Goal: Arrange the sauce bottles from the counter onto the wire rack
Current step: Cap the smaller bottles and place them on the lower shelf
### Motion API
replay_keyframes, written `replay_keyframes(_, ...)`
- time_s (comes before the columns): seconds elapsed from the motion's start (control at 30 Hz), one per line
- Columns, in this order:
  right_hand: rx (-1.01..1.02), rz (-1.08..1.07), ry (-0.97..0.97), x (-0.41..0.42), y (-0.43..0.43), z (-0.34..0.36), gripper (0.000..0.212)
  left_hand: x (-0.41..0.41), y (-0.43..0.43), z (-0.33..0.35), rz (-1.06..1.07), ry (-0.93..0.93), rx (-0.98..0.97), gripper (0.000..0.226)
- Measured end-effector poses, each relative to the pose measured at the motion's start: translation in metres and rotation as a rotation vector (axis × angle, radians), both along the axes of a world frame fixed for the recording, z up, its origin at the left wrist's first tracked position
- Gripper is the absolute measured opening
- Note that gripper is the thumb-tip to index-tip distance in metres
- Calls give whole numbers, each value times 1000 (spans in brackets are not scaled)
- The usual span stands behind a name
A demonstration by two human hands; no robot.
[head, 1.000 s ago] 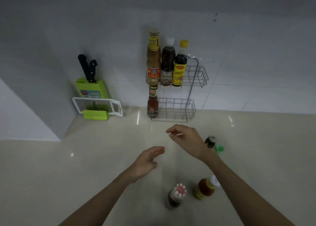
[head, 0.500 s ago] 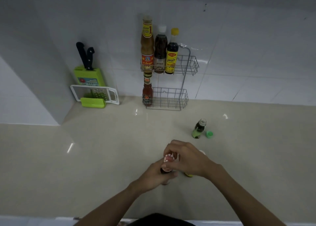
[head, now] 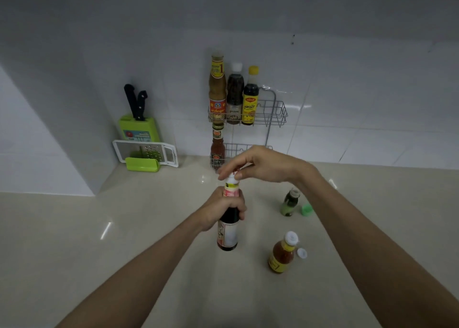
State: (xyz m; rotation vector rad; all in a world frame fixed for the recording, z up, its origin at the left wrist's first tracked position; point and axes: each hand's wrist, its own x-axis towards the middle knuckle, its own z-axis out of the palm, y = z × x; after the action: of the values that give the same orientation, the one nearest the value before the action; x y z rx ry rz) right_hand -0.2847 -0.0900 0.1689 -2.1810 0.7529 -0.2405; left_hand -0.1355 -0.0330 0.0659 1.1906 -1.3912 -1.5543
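A dark sauce bottle [head: 228,233] with a white and red label is held above the counter, gripped around its neck by my left hand [head: 218,211]. My right hand [head: 258,165] pinches its red-and-white cap from above. An orange chili sauce bottle [head: 282,254] stands at the right, its white cap [head: 302,253] lying beside it. A small green bottle [head: 289,202] stands farther back with a green cap [head: 307,209] next to it. The wire rack [head: 273,115] on the wall holds three bottles on its upper shelf and a red sauce bottle [head: 218,148] on the lower shelf.
A green knife block [head: 139,128] with two black-handled knives stands at the back left, with a white and green grater [head: 145,153] leaning in front of it. A white wall corner juts out at the left. The beige counter [head: 124,253] stretches around the bottles.
Both hands came down onto the dark bottle, closed on it and lifted it off the counter. The camera view shifted, so the rack now sits lower in the frame.
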Motion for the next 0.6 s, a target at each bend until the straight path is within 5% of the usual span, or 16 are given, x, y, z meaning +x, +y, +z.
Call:
replay_keyframes(0.23,-195,-111,67,19,-16,20,28,3,-17,13,249,-104,-43,20)
replay_keyframes(0.47,-1003,-154,347,39,-18,1,50,10,-22,30,111,-194,-35,9)
replay_keyframes(0.6,-830,-549,462,57,-17,1,58,-8,-28,27,559,-320,-35,9)
